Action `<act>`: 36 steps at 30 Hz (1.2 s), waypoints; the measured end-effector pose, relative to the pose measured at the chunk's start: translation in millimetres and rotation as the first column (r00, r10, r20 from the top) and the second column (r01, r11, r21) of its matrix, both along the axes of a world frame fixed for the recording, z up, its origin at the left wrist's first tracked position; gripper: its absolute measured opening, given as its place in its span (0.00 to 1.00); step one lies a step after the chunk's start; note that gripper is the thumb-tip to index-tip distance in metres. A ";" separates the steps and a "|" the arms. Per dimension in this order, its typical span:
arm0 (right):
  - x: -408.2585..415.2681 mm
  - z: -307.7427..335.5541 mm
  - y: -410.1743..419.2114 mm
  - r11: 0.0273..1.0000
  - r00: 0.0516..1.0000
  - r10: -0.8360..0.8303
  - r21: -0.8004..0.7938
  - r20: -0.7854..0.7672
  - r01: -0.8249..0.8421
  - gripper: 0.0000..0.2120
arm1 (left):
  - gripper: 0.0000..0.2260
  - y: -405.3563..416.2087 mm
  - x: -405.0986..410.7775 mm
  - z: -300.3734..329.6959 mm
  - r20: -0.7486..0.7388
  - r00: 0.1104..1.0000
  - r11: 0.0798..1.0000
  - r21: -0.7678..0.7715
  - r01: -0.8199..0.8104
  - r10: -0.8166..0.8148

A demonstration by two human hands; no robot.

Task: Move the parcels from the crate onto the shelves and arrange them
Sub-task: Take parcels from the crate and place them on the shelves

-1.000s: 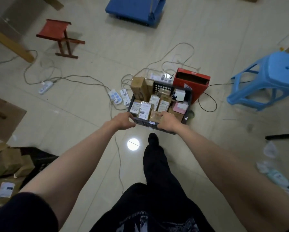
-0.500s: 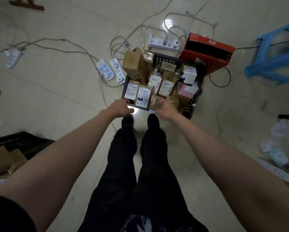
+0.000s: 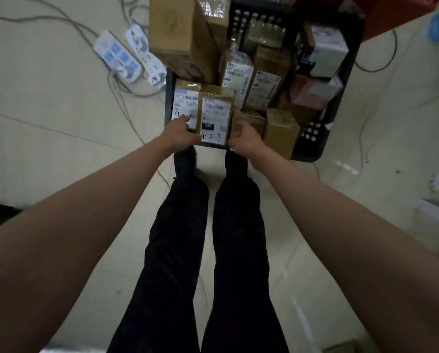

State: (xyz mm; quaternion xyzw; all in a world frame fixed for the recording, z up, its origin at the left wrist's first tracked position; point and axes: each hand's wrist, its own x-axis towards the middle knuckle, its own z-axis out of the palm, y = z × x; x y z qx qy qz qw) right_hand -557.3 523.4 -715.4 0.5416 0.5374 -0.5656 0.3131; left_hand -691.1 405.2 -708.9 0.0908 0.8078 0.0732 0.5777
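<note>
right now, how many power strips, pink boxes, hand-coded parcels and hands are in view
power strips: 2
pink box: 1
hand-coded parcels: 2
hands: 2, left hand and right hand, both gripping the crate at its near rim
total: 7

Black crate (image 3: 322, 138), brown parcels (image 3: 180, 34)
</note>
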 end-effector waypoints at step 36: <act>56.2 183.5 -16.0 0.941 0.918 -0.233 0.165 -0.321 0.297 0.38 | 0.36 44.7 10.0 195.3 -0.080 0.904 0.871 0.245 0.427 -0.421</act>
